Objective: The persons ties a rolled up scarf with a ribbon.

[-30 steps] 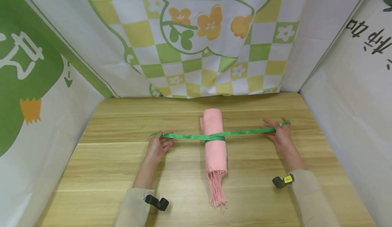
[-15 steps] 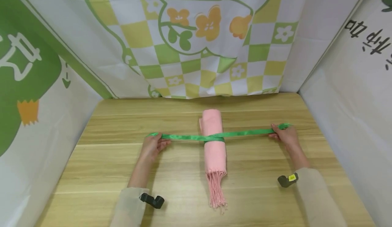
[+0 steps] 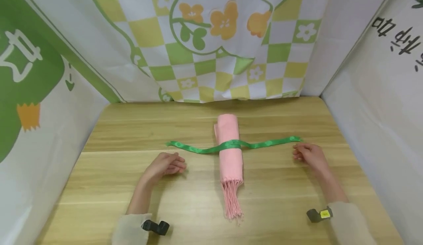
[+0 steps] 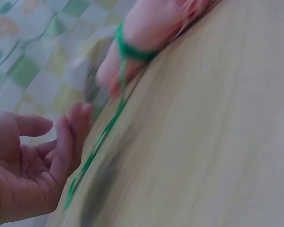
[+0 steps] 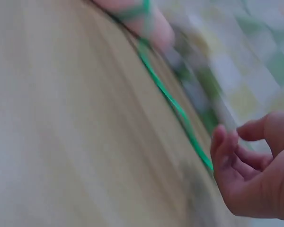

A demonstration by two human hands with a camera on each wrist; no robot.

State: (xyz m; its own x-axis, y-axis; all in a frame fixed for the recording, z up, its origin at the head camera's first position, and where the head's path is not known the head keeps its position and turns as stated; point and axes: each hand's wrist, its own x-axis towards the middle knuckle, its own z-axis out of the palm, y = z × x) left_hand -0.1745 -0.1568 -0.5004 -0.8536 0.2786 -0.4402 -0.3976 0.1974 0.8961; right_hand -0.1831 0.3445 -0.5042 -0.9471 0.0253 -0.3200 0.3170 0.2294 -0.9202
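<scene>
Both the left hand and right hand have let go, fingers loosely curled and empty, leaving the glossy green ribbon slack around the soft rolled pink fringed scarf.

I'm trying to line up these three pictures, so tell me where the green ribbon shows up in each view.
Head: the green ribbon lies across the table's middle, wrapped round the pink rolled scarf, between both hands.
Left wrist: a thin diagonal line from the scarf at top down past the left hand.
Right wrist: a diagonal strip from top centre toward the right hand.
Shared landmark: the pink rolled scarf.
</scene>
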